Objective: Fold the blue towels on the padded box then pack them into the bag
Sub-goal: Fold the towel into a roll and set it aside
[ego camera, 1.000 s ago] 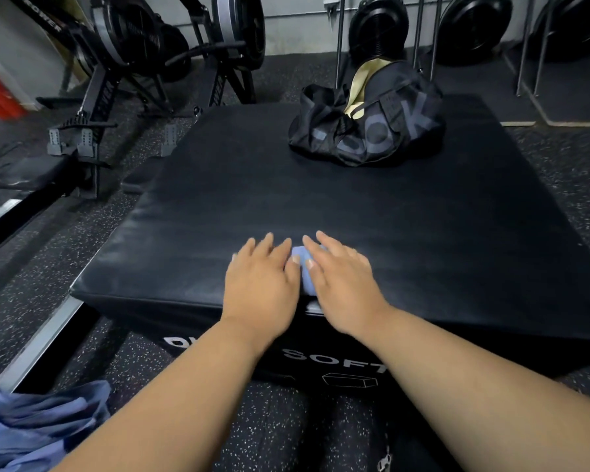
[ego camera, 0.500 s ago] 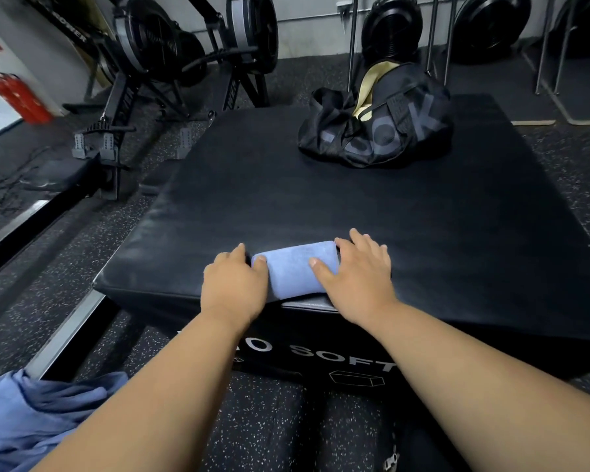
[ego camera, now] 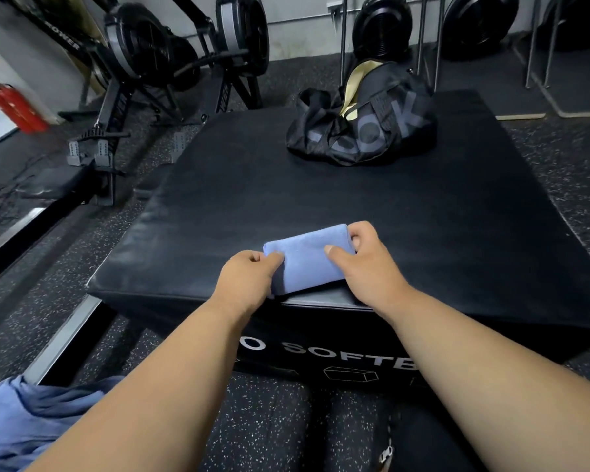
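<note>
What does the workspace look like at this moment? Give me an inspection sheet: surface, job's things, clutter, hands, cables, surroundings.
Surface: black padded box, top mostly bare.
Job's things: folded blue towel at the near edge; black bag at the far side, its open top showing a yellow lining.
Clutter: blue cloth pile on the floor, lower left.
Hands: left hand grips the towel's left end; right hand grips its right end.
Cables: nothing seen.
Surroundings: speckled gym floor, rowing machines, red extinguisher.
</note>
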Demonstrator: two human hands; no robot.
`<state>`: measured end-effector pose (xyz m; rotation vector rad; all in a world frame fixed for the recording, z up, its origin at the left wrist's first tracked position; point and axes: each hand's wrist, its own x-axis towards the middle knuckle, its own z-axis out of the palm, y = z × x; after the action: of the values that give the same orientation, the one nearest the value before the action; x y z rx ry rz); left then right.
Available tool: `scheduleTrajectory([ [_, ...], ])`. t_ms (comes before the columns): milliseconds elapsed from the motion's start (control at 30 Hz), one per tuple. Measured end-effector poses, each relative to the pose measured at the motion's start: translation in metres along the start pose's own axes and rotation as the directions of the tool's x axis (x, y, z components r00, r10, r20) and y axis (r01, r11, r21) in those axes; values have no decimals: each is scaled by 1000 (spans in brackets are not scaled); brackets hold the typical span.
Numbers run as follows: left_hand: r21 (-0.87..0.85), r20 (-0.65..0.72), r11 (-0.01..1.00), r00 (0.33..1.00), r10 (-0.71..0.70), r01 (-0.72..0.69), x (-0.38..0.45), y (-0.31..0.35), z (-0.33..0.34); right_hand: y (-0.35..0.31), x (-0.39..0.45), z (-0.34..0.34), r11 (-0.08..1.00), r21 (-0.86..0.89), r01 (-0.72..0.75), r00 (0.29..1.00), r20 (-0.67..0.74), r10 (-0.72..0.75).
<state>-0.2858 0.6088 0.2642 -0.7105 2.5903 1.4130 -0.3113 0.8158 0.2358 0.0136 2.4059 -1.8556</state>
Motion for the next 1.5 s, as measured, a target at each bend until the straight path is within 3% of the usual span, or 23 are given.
scheduleTrajectory([
  [200, -51, 15, 990, 991, 134, -133, 8, 28, 45, 9, 7, -60, 999, 30, 30, 984, -179, -24],
  [300, 178, -1, 936, 951, 310, -305, 17, 37, 75, 19, 14, -94, 1000, 3, 27, 970, -240, -25],
  [367, 377, -49, 858, 918, 394, -348, 22, 36, 93, 25, 19, -113, 999, -21, 24, 966, -258, -29],
  [533, 527, -113, 784, 887, 449, -330, 26, 30, 110, 38, 32, -141, 984, -172, -36, 927, -375, -32],
  [600, 525, -123, 785, 884, 452, -329, 28, 28, 112, 39, 32, -140, 892, -445, -82, 887, -440, -138],
  [667, 521, -130, 787, 880, 457, -331, 28, 27, 112, 33, 27, -128, 738, -675, -14, 861, -383, -335],
  [733, 517, -138, 789, 877, 460, -332, 28, 27, 113, 31, 21, -105, 605, -781, 153, 875, -178, -451],
  [800, 515, -140, 789, 875, 463, -335, 27, 27, 113, 39, 16, -80, 494, -839, 230, 913, 10, -409],
  [867, 507, -137, 794, 878, 458, -334, 26, 28, 113, 48, 19, -72, 434, -874, 217, 928, 47, -370],
  [1067, 501, -131, 800, 885, 447, -330, 25, 27, 111, 54, 45, -107, 456, -886, 85, 933, -90, -348],
  [1500, 503, -143, 796, 876, 460, -336, 29, 25, 114, 59, 110, -191, 477, -871, 114, 948, -48, -315],
])
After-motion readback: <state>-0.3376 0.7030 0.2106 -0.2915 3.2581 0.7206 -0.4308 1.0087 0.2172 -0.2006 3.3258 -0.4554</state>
